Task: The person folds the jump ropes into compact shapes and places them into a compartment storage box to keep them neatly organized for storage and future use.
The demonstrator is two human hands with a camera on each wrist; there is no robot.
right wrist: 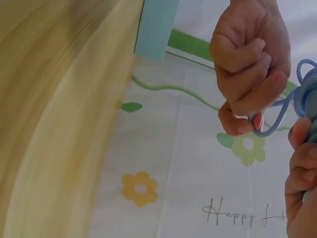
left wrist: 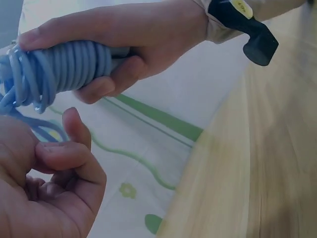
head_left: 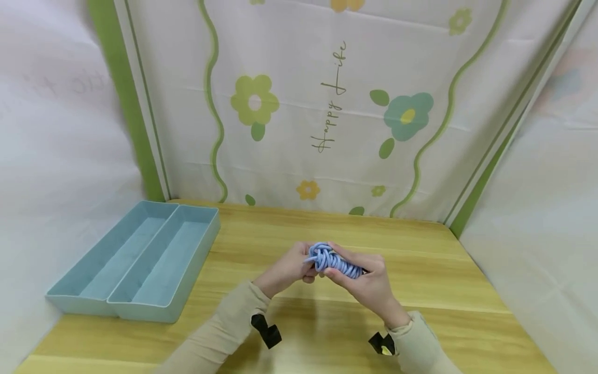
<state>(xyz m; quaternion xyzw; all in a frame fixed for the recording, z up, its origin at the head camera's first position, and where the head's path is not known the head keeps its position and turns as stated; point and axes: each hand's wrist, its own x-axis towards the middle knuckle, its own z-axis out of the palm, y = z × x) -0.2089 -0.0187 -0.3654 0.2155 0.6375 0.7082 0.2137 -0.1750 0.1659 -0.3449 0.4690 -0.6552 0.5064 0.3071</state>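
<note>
A blue cord (head_left: 343, 265) is wound in tight turns into a bundle, held above the table in front of me. My right hand (head_left: 374, 278) grips the wound part, with thumb and fingers on opposite sides. In the left wrist view, greyish-blue ends (left wrist: 119, 51) stick out of the coil by the right palm, mostly hidden. My left hand (head_left: 295, 267) is at the bundle's other end. Its fingers are curled, and in the right wrist view they pinch a loose loop (right wrist: 270, 131) of the cord that runs from the coil.
Two long light-blue trays (head_left: 196, 259) stand side by side on the left of the wooden table (head_left: 411, 332). A white flowered curtain (head_left: 289, 171) hangs behind the table, with white cloth at both sides.
</note>
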